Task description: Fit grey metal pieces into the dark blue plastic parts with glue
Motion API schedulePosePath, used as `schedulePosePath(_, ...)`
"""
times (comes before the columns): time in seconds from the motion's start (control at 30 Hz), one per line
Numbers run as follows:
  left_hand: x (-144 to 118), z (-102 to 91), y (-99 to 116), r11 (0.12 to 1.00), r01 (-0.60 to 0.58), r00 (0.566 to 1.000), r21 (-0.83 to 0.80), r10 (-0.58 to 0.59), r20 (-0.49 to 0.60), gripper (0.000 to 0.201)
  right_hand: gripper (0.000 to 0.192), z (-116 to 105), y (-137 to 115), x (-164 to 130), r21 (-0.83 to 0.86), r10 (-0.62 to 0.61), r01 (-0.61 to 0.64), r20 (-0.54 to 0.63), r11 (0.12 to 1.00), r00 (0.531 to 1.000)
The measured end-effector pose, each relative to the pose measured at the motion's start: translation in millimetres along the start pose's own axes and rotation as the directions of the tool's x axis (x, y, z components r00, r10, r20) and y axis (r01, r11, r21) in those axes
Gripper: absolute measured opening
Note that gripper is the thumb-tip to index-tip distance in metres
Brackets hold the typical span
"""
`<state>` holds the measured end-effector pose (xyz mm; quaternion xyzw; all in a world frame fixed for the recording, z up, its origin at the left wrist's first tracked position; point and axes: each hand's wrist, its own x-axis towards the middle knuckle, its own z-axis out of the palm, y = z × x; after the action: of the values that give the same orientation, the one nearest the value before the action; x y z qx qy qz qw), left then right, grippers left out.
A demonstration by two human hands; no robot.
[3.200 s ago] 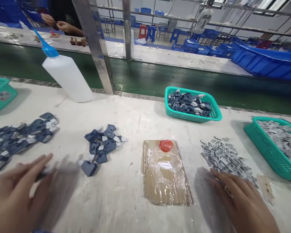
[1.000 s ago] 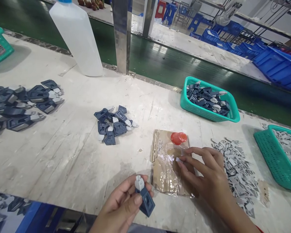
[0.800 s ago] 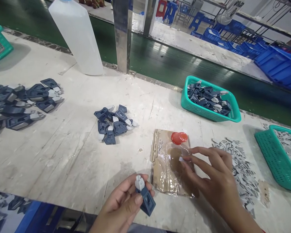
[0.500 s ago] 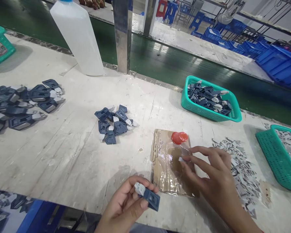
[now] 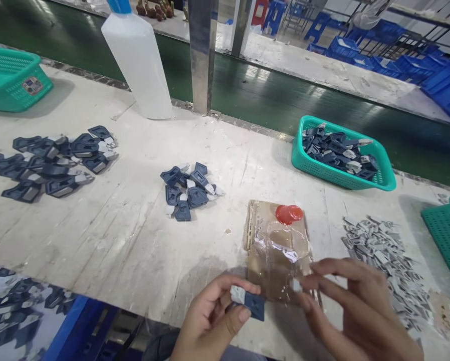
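Note:
My left hand point(image 5: 213, 321) grips a dark blue plastic part with a white tip point(image 5: 249, 301) at the table's near edge. My right hand point(image 5: 356, 311) pinches a small grey piece point(image 5: 295, 285) between fingertips, just right of the blue part and apart from it. Both sit over the near end of a cardboard pad wrapped in clear film point(image 5: 277, 248), which carries a red cap point(image 5: 288, 214) at its far end. A loose pile of small grey pieces point(image 5: 383, 255) lies to the right of the pad.
A small heap of blue parts point(image 5: 189, 190) lies mid-table and a larger spread point(image 5: 55, 163) at the left. A teal basket of blue parts point(image 5: 387, 179) stands at the back right, another teal basket point(image 5: 445, 235) far right, a third point(image 5: 10, 75) far left. A white squeeze bottle point(image 5: 140, 60) stands by a metal post point(image 5: 202, 55).
My right hand has lifted off the film pad with the grey piece and come toward the blue part. My left hand has turned that part flat. The view has shifted slightly.

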<state>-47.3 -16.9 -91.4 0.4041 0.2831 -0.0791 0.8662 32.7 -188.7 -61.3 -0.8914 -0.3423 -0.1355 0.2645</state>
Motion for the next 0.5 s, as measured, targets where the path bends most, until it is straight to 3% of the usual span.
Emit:
schedulePosePath(0.1,0,0.7,0,1.0,0.022,1.0,-0.011,-0.022,-0.012,0.018,0.022,8,-13,-6,0.117,-0.071,0.065,0.048,0.991,0.996)
schedulePosePath(0.27,-1,0.9,1,0.999,0.023,1.0,-0.022,-0.023,0.0,0.016,0.02,25,-20,-8,0.133,-0.105,0.098,0.044,0.986,0.994)
schedulePosePath(0.5,-2,0.8,-1,0.992,-0.115,0.993,0.046,0.114,0.015,0.011,0.023,18,-19,-6,0.123,-0.141,0.131,0.074,0.984,0.987)
